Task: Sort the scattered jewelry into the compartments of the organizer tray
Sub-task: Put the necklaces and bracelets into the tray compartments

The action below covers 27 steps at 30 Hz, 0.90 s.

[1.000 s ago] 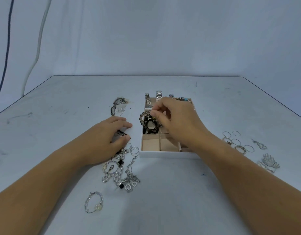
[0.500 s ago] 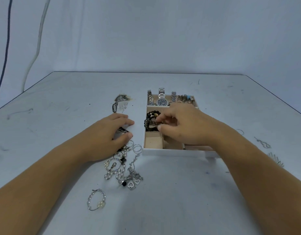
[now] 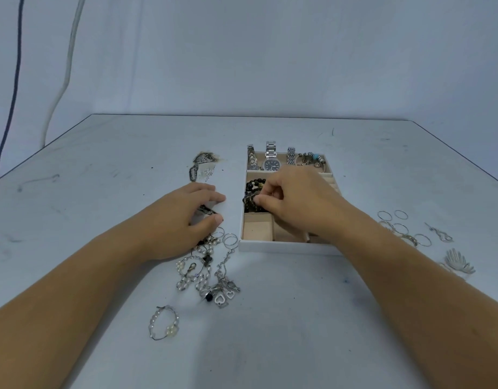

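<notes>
A white tray point(image 3: 284, 246) sits mid-table, its long side running away from the person. The right hand point(image 3: 295, 200) hovers over the tray's middle-left compartment. Its thumb and fingertips are pressed together, pinching a dark beaded bracelet point(image 3: 255, 184). The bracelet lies partly inside that compartment, against the left wall, directly under the fingertips and just left of the knuckles. Letting go there looks like all the placement needs.

A watch point(image 3: 271, 164) lies in the back row.

The left hand point(image 3: 183, 220) rests on the table point(image 3: 102, 169) just left of the tray. Its fingers and thumb curl round a small dark piece point(image 3: 207, 211), touching it. A tangled pile point(image 3: 208, 273) of chains and pearls lies just in front of this hand, much nearer to it than to the right hand. Thin rings point(image 3: 399, 226) lie right of the tray, beside the right forearm.
</notes>
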Motion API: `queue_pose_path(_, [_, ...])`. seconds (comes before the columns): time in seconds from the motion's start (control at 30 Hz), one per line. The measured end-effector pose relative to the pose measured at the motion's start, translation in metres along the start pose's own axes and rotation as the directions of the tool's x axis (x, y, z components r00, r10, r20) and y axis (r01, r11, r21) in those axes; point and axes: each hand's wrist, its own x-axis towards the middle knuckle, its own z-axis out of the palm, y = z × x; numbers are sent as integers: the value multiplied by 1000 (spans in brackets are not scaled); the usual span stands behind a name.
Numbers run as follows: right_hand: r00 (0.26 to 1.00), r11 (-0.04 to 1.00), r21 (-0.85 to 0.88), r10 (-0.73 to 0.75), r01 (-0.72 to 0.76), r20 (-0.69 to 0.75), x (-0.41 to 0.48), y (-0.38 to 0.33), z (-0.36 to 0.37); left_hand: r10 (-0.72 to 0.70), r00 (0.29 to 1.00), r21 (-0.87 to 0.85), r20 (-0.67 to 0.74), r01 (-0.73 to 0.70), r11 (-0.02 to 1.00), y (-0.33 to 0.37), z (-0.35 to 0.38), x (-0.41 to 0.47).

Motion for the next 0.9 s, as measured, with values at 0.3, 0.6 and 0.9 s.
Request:
queue_pose_path(0.3, [975, 976, 24, -219, 218, 36, -7, 1, -3, -3, 1000, -10, 5, 3, 1000, -2, 0, 1])
queue_pose_path(0.6, [986, 985, 49, -168, 167, 12, -2, 3, 1, -3, 1000, -18, 7, 3, 1000, -3, -1, 1])
queue_pose_path(0.9, [998, 997, -39, -62, 61, -27, -21, 10, -4, -27, 998, -87, -57, 21, 996, -4, -15, -4])
